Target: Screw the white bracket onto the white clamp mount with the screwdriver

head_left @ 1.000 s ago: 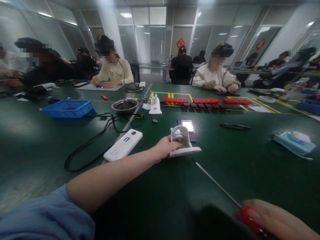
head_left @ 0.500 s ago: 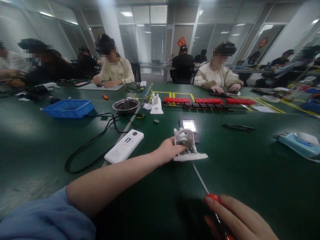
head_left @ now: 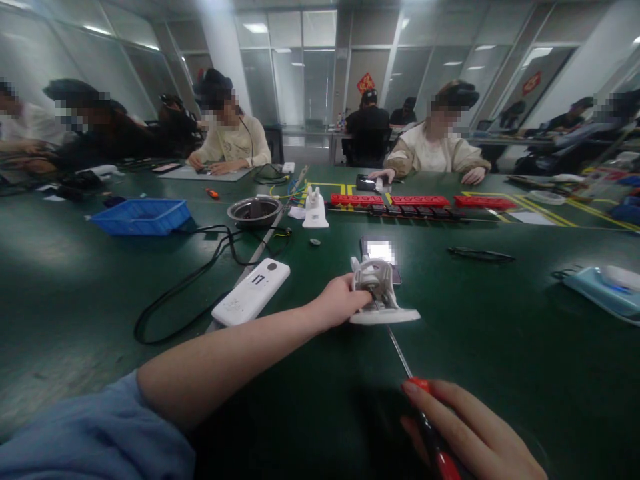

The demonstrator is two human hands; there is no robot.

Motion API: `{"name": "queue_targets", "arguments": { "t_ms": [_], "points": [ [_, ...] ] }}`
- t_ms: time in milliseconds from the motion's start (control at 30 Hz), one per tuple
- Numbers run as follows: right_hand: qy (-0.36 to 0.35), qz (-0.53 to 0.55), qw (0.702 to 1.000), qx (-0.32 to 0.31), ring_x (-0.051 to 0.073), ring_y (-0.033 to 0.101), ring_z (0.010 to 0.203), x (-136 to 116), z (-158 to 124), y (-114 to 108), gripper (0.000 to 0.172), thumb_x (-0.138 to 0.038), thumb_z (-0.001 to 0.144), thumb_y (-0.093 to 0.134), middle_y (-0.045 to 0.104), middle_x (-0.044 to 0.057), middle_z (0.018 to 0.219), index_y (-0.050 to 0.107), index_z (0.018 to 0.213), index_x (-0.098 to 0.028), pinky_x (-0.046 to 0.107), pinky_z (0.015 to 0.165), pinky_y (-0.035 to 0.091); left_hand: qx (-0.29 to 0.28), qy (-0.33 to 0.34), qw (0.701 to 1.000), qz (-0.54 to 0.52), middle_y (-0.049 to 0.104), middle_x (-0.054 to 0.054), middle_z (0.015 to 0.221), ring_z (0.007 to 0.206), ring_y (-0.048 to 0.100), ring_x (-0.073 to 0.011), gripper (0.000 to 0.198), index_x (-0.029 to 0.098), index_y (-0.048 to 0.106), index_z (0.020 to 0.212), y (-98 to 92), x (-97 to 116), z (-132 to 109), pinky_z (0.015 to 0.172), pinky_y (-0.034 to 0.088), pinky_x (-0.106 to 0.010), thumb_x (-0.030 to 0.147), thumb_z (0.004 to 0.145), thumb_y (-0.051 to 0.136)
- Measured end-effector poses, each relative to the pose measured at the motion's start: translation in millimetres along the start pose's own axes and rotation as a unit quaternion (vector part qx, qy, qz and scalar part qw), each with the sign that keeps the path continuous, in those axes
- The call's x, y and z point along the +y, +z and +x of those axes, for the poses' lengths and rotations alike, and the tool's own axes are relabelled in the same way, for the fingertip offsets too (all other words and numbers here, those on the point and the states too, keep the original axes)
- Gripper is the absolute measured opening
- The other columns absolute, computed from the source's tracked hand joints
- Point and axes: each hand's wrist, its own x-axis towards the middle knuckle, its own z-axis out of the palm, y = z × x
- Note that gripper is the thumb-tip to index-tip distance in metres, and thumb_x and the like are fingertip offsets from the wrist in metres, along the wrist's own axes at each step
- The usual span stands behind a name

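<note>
My left hand (head_left: 341, 301) grips a white plastic housing (head_left: 385, 287) by its left side, with the thumb at its open middle. The housing has a flat plate at its lower edge and a round part inside. My right hand (head_left: 465, 420) is closed round a screwdriver (head_left: 423, 387) with a red and black handle. Its metal shaft points up and away to the housing's lower edge; the tip is hidden behind the plate. A phone (head_left: 393, 272) with a lit screen lies just behind the housing.
On the green table are a white power bank (head_left: 253, 292), black cables, a blue tray (head_left: 143, 219), a metal bowl (head_left: 255, 212), a white stand (head_left: 315, 210), red strips (head_left: 420, 201), tweezers (head_left: 481, 254) and a light-blue case (head_left: 600, 293). People sit across the table.
My right hand and the screwdriver have moved slightly up and left. The person across at the right has shifted a hand left, to a dark object. The view has shifted slightly.
</note>
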Motion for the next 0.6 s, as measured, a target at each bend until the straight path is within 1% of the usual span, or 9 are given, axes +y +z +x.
{"name": "queue_targets", "arguments": {
  "t_ms": [67, 167, 267, 367, 467, 533, 600],
  "points": [
    [-0.02, 0.004, 1.0, 0.005, 0.012, 0.061, 0.069, 4, -2, 4, 0.03, -0.022, 0.086, 0.04, 0.061, 0.005, 0.085, 0.053, 0.112, -0.021, 0.016, 0.055, 0.049, 0.001, 0.001, 1.0, -0.001, 0.064, -0.008, 0.094, 0.084, 0.059, -0.0196, 0.031, 0.012, 0.059, 0.098, -0.1, 0, 0, 0.076, 0.045, -0.032, 0.017, 0.068, 0.053],
    [-0.042, 0.007, 0.999, -0.006, 0.012, 0.06, 0.07, 10, -6, 8, 0.034, -0.019, 0.084, 0.043, 0.058, 0.006, 0.087, 0.048, 0.117, -0.019, 0.017, 0.055, 0.049, 0.005, 0.009, 1.0, -0.001, 0.063, -0.008, 0.094, 0.084, 0.059, -0.0198, 0.031, 0.012, 0.058, 0.098, 0.2, -1, -1, 0.076, 0.044, -0.032, 0.018, 0.068, 0.052],
    [-0.028, 0.01, 1.0, -0.007, 0.013, 0.06, 0.072, 9, -7, 11, 0.037, -0.018, 0.082, 0.046, 0.057, 0.006, 0.089, 0.045, 0.12, -0.02, 0.018, 0.057, 0.049, 0.015, 0.015, 1.0, 0.005, 0.063, -0.008, 0.092, 0.082, 0.058, -0.0197, 0.029, 0.012, 0.059, 0.095, 0.6, -2, 0, 0.074, 0.045, -0.031, 0.018, 0.067, 0.052],
    [0.004, 0.021, 0.999, 0.034, 0.013, 0.059, 0.07, 4, -4, 13, 0.033, -0.019, 0.084, 0.044, 0.056, 0.005, 0.088, 0.048, 0.116, -0.023, 0.02, 0.055, 0.048, 0.013, 0.023, 1.0, 0.005, 0.063, -0.008, 0.091, 0.082, 0.058, -0.0193, 0.029, 0.012, 0.058, 0.096, 0.7, -5, 1, 0.074, 0.044, -0.031, 0.018, 0.068, 0.051],
    [0.045, 0.031, 0.996, 0.068, 0.01, 0.056, 0.056, 2, -2, 14, 0.028, -0.021, 0.083, 0.045, 0.056, 0.002, 0.075, 0.052, 0.109, -0.023, 0.019, 0.047, 0.045, -0.007, 0.044, 0.999, 0.001, 0.063, -0.007, 0.092, 0.083, 0.058, -0.0189, 0.031, 0.012, 0.057, 0.099, 0.8, -7, 1, 0.077, 0.044, -0.031, 0.018, 0.07, 0.049],
    [0.063, 0.052, 0.992, 0.094, 0.01, 0.054, 0.05, 5, -2, 12, 0.026, -0.022, 0.079, 0.05, 0.056, 0.0, 0.068, 0.052, 0.105, -0.022, 0.02, 0.044, 0.045, -0.031, 0.062, 0.998, -0.001, 0.062, -0.007, 0.096, 0.087, 0.057, -0.0194, 0.033, 0.013, 0.055, 0.103, 1.2, -7, 0, 0.079, 0.043, -0.032, 0.019, 0.071, 0.049],
    [0.078, 0.093, 0.984, 0.131, 0.01, 0.054, 0.049, 12, -2, 10, 0.025, -0.023, 0.074, 0.056, 0.056, 0.0, 0.069, 0.051, 0.098, -0.021, 0.02, 0.043, 0.046, -0.044, 0.079, 0.996, -0.005, 0.06, -0.007, 0.101, 0.092, 0.055, -0.0201, 0.035, 0.014, 0.054, 0.106, 2.0, -7, -3, 0.082, 0.041, -0.033, 0.021, 0.072, 0.05]
  ]
}}
